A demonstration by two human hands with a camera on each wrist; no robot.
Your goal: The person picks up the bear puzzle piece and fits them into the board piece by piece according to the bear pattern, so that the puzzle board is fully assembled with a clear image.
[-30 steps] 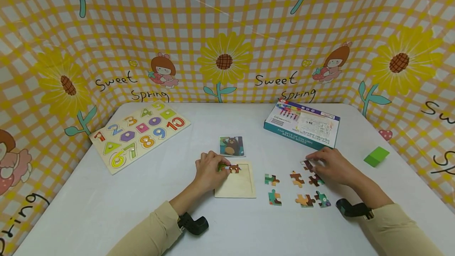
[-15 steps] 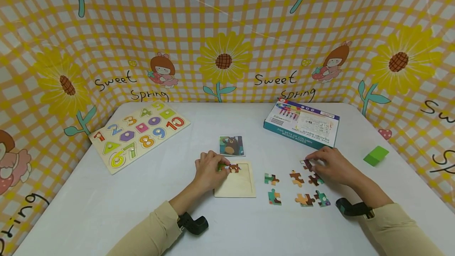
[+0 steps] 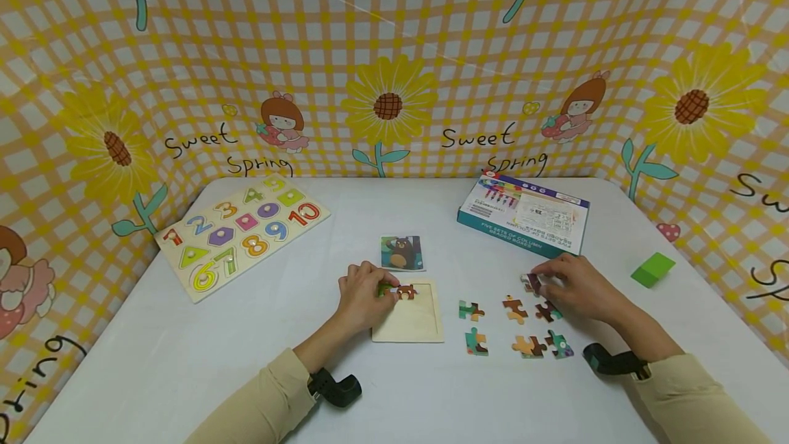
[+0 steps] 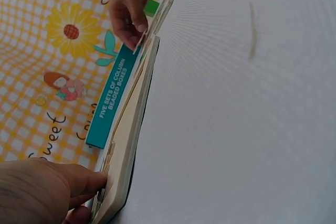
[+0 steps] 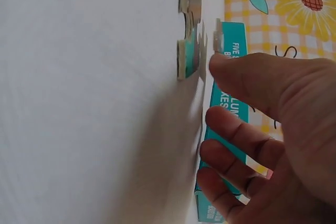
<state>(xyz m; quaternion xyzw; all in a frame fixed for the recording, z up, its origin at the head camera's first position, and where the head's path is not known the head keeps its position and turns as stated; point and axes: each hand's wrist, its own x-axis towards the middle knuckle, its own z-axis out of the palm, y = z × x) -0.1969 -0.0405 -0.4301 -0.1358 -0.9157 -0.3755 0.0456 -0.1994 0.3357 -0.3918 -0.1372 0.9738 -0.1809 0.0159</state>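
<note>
My left hand (image 3: 365, 298) lies over the upper left corner of a wooden puzzle tray (image 3: 409, 326), its thumb and index finger closed around a green puzzle piece (image 3: 385, 290). Right beside the fingertips, a brown bear-head piece (image 3: 405, 292) lies in the tray. In the left wrist view the thumb presses at the tray's (image 4: 137, 114) inner edge. My right hand (image 3: 576, 286) pinches a dark brown and white puzzle piece (image 3: 529, 283) by thumb and index finger; the right wrist view shows this piece (image 5: 218, 36) edge-on at the thumb tip, with the other fingers loosely curled.
Several loose pieces, among them a green-and-brown one (image 3: 471, 310), lie between tray and right hand. Behind the tray is a bear picture card (image 3: 403, 253). A number board (image 3: 243, 235) stands left, a beaded-box carton (image 3: 524, 214) back right, a green block (image 3: 653, 270) far right.
The piece in my right fingers has turned slightly and more of its face shows. My left hand and the tray stay where they were.
</note>
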